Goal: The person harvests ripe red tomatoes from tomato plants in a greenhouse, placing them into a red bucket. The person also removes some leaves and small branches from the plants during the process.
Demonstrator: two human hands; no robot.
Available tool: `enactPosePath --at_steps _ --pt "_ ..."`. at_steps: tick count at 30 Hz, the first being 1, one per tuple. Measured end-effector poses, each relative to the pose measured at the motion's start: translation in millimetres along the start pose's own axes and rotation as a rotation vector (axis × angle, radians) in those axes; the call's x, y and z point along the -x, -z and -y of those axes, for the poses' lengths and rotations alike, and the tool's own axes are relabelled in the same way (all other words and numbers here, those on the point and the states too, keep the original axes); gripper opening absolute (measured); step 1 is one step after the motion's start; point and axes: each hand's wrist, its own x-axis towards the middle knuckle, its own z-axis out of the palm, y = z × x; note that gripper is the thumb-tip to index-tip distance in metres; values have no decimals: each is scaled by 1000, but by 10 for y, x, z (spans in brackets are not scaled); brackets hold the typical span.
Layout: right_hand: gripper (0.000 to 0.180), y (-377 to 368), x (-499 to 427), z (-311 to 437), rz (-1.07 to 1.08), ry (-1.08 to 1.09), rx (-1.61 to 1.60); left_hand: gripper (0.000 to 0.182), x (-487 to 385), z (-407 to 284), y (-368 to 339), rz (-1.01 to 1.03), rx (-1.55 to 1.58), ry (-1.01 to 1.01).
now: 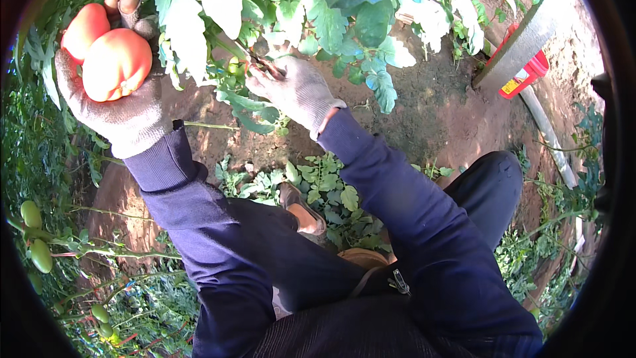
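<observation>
Two ripe red tomatoes, a large one [117, 64] and a smaller one [86, 32], rest in the upturned palm of my left hand [129, 114]. Its fingers curl behind them, in a soiled knit glove. Among the tomato leaves [318, 17], my right hand [298, 84], also gloved, grips a slim tool with reddish handles [271, 68], apparently snips. The tool's tip points up and left beside a green stem, partly covered by foliage. Just below the tip shows a small green tomato [234, 65].
A red bucket [536, 67] stands behind a slanted post [521, 30] at right. A pale pole [549, 134] lies on the soil. Green tomatoes [40, 256] hang on vines at lower left. Low leafy plants [323, 179] grow around my shoe [303, 211].
</observation>
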Motion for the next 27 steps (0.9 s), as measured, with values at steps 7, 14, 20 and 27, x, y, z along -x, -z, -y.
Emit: enactPosePath --at_steps 7,14,20,27 --pt "41 -15 -211 186 212 -102 103 64 -1 12 -117 78 56 -23" --pt "39 134 176 -72 41 -207 -397 58 -44 147 -207 -290 -622 -421" --pt "32 281 285 -281 -147 -321 -3 53 -62 -20 -104 -102 -177 -235" --pt "30 253 -121 -376 -168 -286 163 63 11 -183 90 -131 -151 -150"
